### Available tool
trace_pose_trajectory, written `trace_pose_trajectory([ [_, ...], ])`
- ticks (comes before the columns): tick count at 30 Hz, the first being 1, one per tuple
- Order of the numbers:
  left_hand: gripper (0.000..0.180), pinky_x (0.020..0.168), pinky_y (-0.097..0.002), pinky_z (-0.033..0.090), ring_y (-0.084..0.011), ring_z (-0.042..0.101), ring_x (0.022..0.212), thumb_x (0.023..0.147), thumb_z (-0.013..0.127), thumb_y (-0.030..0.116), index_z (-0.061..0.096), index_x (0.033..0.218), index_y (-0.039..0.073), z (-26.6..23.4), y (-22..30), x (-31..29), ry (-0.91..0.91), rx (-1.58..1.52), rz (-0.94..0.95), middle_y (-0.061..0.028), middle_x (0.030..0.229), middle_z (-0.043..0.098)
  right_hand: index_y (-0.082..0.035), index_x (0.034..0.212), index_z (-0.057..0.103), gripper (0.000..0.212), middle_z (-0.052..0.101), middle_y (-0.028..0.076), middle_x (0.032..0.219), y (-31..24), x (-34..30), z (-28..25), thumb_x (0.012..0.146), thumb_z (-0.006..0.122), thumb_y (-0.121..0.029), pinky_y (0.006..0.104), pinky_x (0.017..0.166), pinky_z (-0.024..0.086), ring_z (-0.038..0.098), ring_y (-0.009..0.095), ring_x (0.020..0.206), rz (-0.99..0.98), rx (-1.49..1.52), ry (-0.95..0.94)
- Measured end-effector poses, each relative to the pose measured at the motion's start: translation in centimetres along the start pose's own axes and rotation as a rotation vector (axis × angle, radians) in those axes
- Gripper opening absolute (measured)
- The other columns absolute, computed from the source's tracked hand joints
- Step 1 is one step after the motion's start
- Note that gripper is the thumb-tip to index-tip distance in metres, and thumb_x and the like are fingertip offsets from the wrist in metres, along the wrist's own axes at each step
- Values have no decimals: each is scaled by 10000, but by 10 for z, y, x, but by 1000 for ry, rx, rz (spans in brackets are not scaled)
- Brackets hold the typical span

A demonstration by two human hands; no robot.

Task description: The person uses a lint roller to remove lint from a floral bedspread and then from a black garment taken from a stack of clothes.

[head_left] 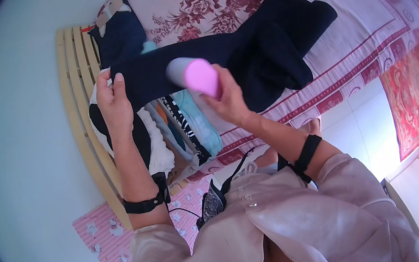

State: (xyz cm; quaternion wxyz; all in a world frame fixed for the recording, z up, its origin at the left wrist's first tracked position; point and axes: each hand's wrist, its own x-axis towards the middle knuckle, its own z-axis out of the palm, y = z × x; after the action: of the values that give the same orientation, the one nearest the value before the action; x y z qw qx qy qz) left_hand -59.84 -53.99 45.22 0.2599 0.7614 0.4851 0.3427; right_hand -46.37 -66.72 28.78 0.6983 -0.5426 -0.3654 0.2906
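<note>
My left hand [114, 99] grips the end of a long, narrow part of a dark navy garment [156, 63], thumb on top. This part, a trouser leg or a sleeve, is drawn out flat toward the left, while the rest lies bunched on the bed to the right. My right hand [229, 98] is wrapped round a rounded pink and grey handheld device [201, 78], somewhat blurred. Its grey end points left over the stretched cloth. Whether it touches the fabric I cannot tell.
The bed has a floral cover [350, 18]. Along its left side runs a slatted wooden headboard [74, 97]. Folded clothes [197, 122] stand in a row below the stretched cloth. Another dark garment [122, 35] lies at the far left. A pink mat [100, 234] lies on the floor.
</note>
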Motion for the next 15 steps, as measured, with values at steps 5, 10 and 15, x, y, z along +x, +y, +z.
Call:
trace_pose_trajectory([
  [5, 179, 497, -200, 241, -9, 305, 562, 963, 541, 139, 533, 1099, 23, -3, 1, 3, -1, -25, -22, 70, 667, 430, -25, 1224, 463, 573, 533, 176, 1068, -6, 1, 4, 724, 743, -53, 382, 837, 459, 548, 352, 981, -134, -111, -17],
  [10, 170, 515, -194, 244, -9, 310, 584, 964, 538, 139, 538, 1091, 25, -1, 2, 1, 36, -54, -55, 68, 681, 443, -19, 1227, 462, 594, 531, 186, 1079, 3, 0, 3, 698, 731, -5, 378, 843, 466, 561, 345, 986, -220, -80, -60],
  [15, 174, 529, -190, 239, -8, 304, 596, 966, 538, 145, 542, 1095, 28, -1, 2, 2, 19, -122, -29, 71, 705, 444, -32, 1216, 482, 568, 548, 186, 1076, 25, -7, -13, 689, 693, -45, 461, 856, 441, 516, 400, 1014, -66, -396, -75],
])
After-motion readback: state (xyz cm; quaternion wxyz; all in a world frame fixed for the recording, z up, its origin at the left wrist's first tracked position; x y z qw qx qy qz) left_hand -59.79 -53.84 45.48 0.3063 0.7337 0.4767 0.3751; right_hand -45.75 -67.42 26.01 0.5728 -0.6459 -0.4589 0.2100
